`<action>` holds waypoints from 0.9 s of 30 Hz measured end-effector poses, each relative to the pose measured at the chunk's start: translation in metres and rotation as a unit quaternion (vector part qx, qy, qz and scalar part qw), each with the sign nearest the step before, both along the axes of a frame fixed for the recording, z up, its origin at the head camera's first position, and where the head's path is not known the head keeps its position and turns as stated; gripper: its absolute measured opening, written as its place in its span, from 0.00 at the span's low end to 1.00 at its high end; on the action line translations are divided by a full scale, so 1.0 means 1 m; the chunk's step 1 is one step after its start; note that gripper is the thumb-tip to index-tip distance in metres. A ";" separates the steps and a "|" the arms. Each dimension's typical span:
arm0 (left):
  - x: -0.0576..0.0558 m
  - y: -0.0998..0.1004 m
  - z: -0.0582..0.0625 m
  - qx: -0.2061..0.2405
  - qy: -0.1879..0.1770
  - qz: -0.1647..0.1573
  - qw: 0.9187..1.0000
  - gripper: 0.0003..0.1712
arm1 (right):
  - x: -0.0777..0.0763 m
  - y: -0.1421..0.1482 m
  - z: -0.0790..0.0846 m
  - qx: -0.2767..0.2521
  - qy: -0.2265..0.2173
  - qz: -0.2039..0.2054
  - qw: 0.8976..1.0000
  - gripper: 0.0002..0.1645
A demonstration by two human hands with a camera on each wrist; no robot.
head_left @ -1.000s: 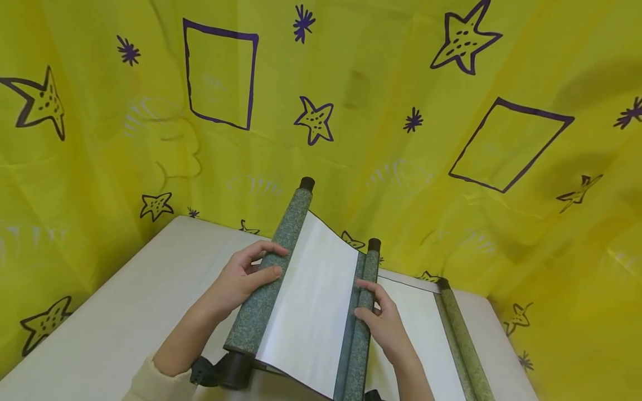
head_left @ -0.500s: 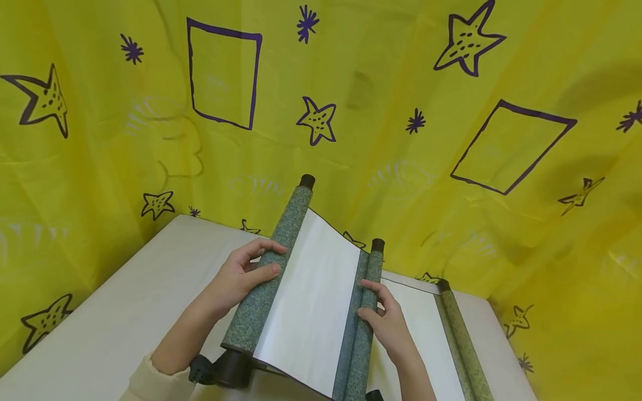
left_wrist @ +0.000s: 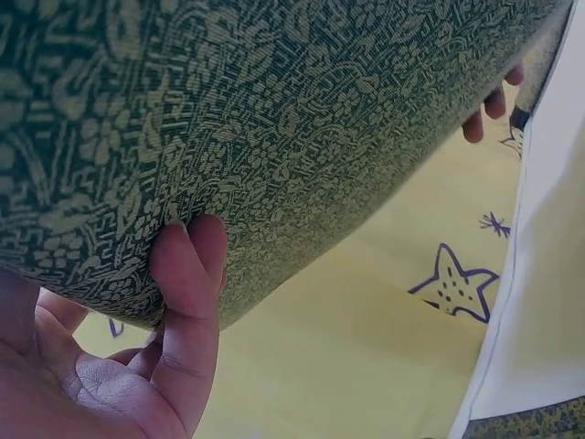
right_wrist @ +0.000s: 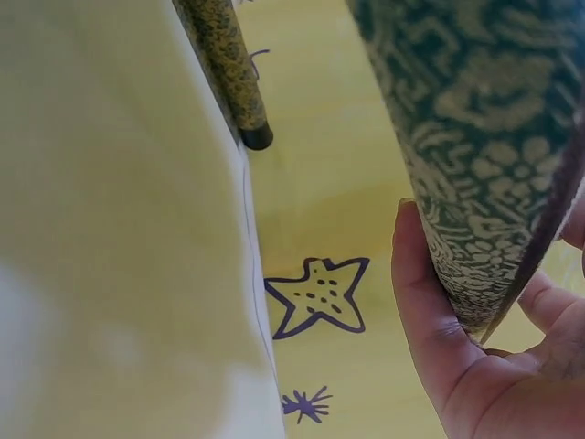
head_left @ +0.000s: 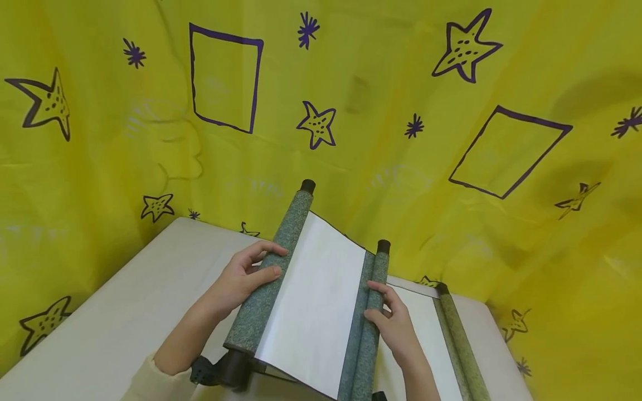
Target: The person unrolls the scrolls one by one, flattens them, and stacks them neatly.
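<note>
A hanging scroll with green patterned fabric is held partly unrolled above the table, its white sheet (head_left: 316, 301) spanning two rolls. My left hand (head_left: 243, 278) grips the thicker left roll (head_left: 294, 225), thumb and fingers around it. On the thinner right roll (head_left: 381, 270), my right hand (head_left: 398, 326) pinches the rod and its fabric border. Dark knobs cap the rods. In the left wrist view, the floral fabric (left_wrist: 302, 119) fills the top, with the left hand (left_wrist: 178, 338) beneath. The right wrist view has the right hand (right_wrist: 484, 384) around the fabric-covered roll (right_wrist: 484, 146).
A second scroll lies open on the white table (head_left: 100, 312), its white sheet (head_left: 418, 312) partly behind the held one. Its olive patterned roll (head_left: 461, 340) lies to the right. A yellow curtain (head_left: 371, 167) with purple stars hangs behind and at both sides.
My right hand has moved slightly right with the thinner roll, so the white span between the rolls is a little wider. The left hand stays in nearly the same place.
</note>
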State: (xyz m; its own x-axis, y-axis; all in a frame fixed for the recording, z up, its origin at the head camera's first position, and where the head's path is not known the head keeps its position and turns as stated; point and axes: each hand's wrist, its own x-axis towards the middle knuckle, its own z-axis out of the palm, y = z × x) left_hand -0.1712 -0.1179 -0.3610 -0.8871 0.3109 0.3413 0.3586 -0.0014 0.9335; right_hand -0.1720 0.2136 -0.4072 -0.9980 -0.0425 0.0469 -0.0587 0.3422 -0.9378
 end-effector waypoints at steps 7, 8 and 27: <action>-0.003 0.001 -0.013 -0.019 -0.028 0.009 0.999 0.16 | 0.004 0.011 -0.002 0.004 -0.004 0.009 1.000 0.29; -0.004 0.002 -0.015 -0.024 -0.031 0.006 0.999 0.16 | 0.004 0.013 -0.002 0.008 -0.003 0.009 1.000 0.29; -0.018 0.010 -0.025 -0.193 -0.029 -0.057 0.979 0.11 | 0.003 0.044 0.018 0.050 -0.034 0.035 0.998 0.28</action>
State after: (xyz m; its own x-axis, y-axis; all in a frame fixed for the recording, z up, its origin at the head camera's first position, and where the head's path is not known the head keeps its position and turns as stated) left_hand -0.1887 -0.1076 -0.3857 -0.8534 0.5054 0.1278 0.3223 0.3189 0.8913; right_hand -0.1687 0.2574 -0.3897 -0.9933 -0.1126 -0.0278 -0.0237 0.4317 -0.9017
